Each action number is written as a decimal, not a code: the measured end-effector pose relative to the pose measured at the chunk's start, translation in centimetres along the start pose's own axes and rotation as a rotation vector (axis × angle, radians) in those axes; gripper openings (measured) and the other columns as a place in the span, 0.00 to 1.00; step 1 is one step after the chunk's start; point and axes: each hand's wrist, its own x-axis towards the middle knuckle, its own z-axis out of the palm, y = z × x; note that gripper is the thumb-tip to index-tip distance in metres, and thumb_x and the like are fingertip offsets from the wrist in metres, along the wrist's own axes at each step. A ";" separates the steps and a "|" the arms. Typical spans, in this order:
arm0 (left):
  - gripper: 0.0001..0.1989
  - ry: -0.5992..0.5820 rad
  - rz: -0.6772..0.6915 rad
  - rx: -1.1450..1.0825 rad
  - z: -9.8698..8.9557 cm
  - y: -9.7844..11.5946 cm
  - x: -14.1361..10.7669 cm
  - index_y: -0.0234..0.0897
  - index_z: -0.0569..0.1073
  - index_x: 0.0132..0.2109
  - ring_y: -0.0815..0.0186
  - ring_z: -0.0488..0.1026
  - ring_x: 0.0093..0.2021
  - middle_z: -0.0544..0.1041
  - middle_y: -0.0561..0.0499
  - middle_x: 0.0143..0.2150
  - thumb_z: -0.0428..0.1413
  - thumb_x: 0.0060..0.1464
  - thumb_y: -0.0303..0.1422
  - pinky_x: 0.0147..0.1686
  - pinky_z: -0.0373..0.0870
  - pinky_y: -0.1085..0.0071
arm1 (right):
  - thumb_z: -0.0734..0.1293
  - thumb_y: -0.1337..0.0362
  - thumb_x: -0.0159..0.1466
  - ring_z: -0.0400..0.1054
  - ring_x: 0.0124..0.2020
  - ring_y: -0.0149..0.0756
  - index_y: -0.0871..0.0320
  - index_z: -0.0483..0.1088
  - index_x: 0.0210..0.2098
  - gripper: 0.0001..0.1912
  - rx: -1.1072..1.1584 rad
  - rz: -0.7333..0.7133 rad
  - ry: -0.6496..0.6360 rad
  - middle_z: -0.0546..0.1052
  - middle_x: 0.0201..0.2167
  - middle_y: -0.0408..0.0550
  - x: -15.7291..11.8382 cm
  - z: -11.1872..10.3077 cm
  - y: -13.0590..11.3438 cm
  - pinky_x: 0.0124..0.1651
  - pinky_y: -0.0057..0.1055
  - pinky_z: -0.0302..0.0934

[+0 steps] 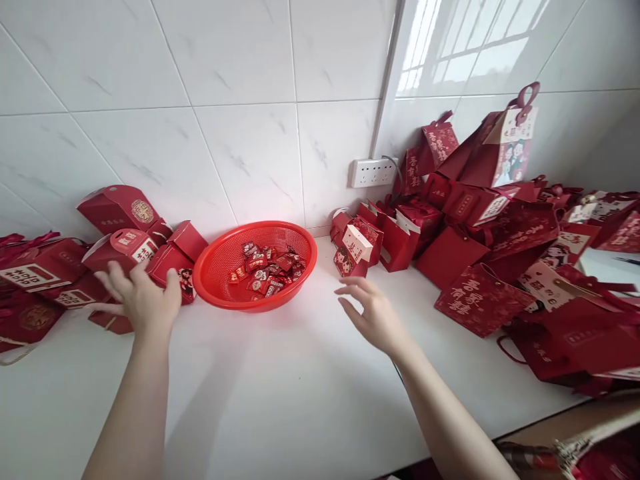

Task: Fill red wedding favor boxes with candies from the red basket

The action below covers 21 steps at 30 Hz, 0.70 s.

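Note:
My left hand (145, 297) is spread open in front of a stack of red gift boxes (117, 208) on the left; whether its fingertips touch them I cannot tell. My right hand (373, 312) hovers over the white table with nothing in it, its fingers stretched out and slightly bent. Just beyond it stands a small red and cream gift box (354, 250). Between the hands and nearer the wall sits a red plastic basket (213, 290). Several small wrapped candies (273, 270) lie in it.
A big heap of red gift bags (485, 300) covers the right side of the table (280, 400). More red boxes (40, 267) lie at the far left. A power socket (375, 173) is on the tiled wall behind. At the lower right is an open carton (600, 427).

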 end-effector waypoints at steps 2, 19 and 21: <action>0.28 -0.058 0.091 -0.041 1.1 2.2 0.0 0.29 0.64 0.62 0.39 0.49 0.71 0.55 0.31 0.71 0.45 0.66 0.47 0.65 0.37 0.31 | 0.61 0.62 0.70 0.69 0.54 0.45 0.53 0.74 0.43 0.10 -0.060 0.066 0.075 0.75 0.53 0.52 1.8 -1.6 0.4 0.56 0.43 0.64; 0.24 -0.793 0.289 -0.081 2.5 5.0 -1.0 0.49 0.74 0.57 0.55 0.70 0.62 0.75 0.53 0.61 0.50 0.60 0.53 0.63 0.66 0.60 | 0.61 0.56 0.66 0.65 0.56 0.59 0.56 0.77 0.47 0.18 -0.554 0.923 0.407 0.74 0.53 0.63 2.4 -14.8 9.4 0.51 0.52 0.61; 0.24 -0.843 0.276 -0.063 2.3 5.2 -1.1 0.52 0.73 0.58 0.56 0.69 0.63 0.74 0.56 0.62 0.50 0.61 0.53 0.63 0.66 0.60 | 0.61 0.56 0.66 0.69 0.52 0.50 0.53 0.77 0.45 0.16 -0.487 0.773 0.348 0.77 0.50 0.55 4.5 -12.7 9.0 0.51 0.44 0.63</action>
